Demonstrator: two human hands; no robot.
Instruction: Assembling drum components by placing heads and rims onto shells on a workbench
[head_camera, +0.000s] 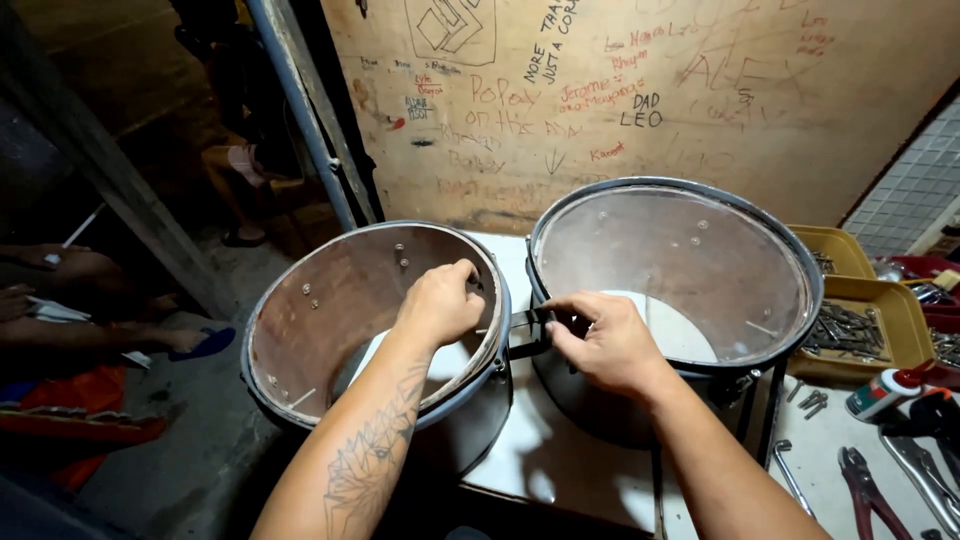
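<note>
Two round drum shells stand side by side on a white table (540, 450). The left drum shell (310, 300) is brown inside with a grey rim and small bolts through its wall. The right drum shell (700, 260) has a dark rim and a pale inside. My left hand (440, 302) reaches over the left shell's right rim, fingers curled on the inner side. My right hand (600, 340) pinches a small dark metal bracket (530, 322) in the gap between the two shells.
Yellow trays (880, 320) with several metal rods and screws sit at the right. Pliers (865, 490), a wrench (790, 475) and a small bottle (885, 392) lie on the table's right side. A scribbled plywood wall stands behind. Another person's legs rest at far left (80, 330).
</note>
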